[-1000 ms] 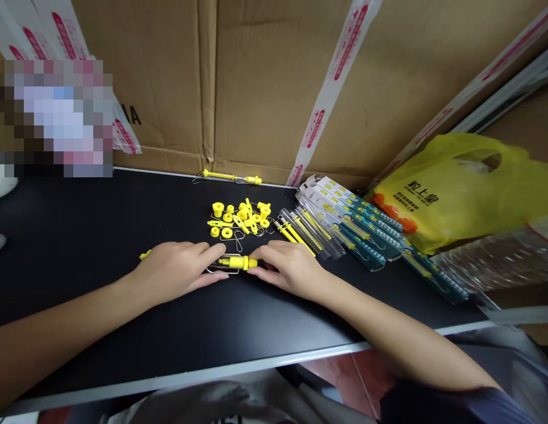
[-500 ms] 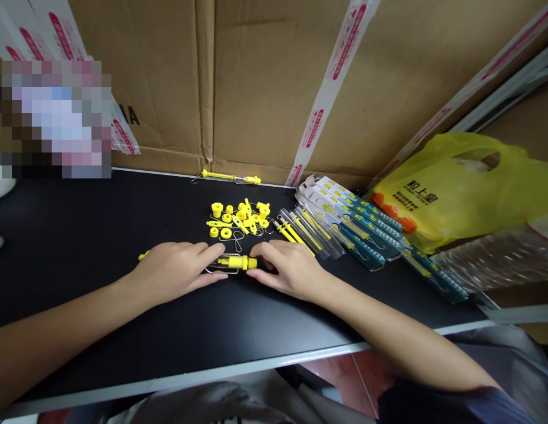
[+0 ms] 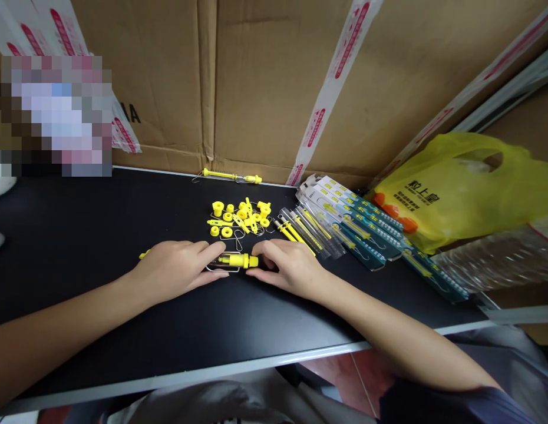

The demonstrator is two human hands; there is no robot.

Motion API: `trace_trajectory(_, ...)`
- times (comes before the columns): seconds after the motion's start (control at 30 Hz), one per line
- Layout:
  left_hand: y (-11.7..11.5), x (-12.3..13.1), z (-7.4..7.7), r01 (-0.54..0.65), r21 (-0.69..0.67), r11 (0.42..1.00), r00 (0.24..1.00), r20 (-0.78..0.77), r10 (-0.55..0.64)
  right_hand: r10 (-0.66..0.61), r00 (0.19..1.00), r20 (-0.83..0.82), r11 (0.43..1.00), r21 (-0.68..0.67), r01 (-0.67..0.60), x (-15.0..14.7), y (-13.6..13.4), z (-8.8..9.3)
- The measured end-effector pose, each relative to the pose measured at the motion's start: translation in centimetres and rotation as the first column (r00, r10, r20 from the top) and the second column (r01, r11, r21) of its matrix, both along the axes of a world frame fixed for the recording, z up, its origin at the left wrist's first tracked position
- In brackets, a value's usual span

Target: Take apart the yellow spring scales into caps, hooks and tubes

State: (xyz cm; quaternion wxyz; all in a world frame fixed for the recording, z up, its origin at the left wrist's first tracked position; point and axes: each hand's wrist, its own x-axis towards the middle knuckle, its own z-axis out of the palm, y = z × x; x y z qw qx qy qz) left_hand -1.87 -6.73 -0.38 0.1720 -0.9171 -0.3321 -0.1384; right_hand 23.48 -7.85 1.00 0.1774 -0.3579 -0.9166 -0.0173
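My left hand (image 3: 172,272) is closed around a spring scale (image 3: 238,260) with a clear tube, held level just above the black tabletop. Its yellow end and a bent wire loop stick out past my thumb and forefinger. Another bit of yellow shows at the left, behind my knuckles; the middle is hidden by my palm. My right hand (image 3: 291,268) has thumb and forefinger pinched about the yellow end cap (image 3: 253,261). Just beyond both hands lies a loose pile of yellow plastic parts (image 3: 241,219), with wire hooks (image 3: 238,238) among them.
Clear tubes with yellow rods (image 3: 307,229) lie right of the pile, beside stacked printed boxes (image 3: 357,215). A yellow plastic bag (image 3: 459,188) stands at far right. Another spring scale (image 3: 232,175) rests at the back edge, against a large cardboard box (image 3: 265,88).
Almost nothing differs. My right thumb and forefinger have shifted very slightly at the end cap; the spring scale stays in my left hand.
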Motion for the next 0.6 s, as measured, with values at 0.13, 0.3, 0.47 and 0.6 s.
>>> trace_trajectory(0.13, 0.03, -0.05, -0.07, -0.005, -0.007, 1.0, 1.0, -0.001, 0.005, -0.037, 0.999, 0.037, 0.998, -0.046, 0.039, -0.29, -0.11, 0.43)
trace_trajectory(0.3, 0.09, -0.06, -0.16, -0.009, -0.009, 1.0, 1.0, -0.005, 0.009, -0.003, 0.999, 0.041, 1.0, -0.012, 0.004, -0.23, 0.08, 0.15)
trace_trajectory(0.47, 0.12, -0.03, -0.13, -0.006, -0.007, 1.0, 1.0, -0.002, 0.006, 0.051, 0.998, -0.019, 0.999, 0.017, -0.051, 0.0, 0.0, -0.25)
trace_trajectory(0.6, 0.07, 0.0, -0.09, -0.012, -0.013, 1.0, 1.0, -0.008, 0.012, 0.028, 0.998, -0.057, 1.0, -0.01, -0.029, -0.1, -0.21, -0.04)
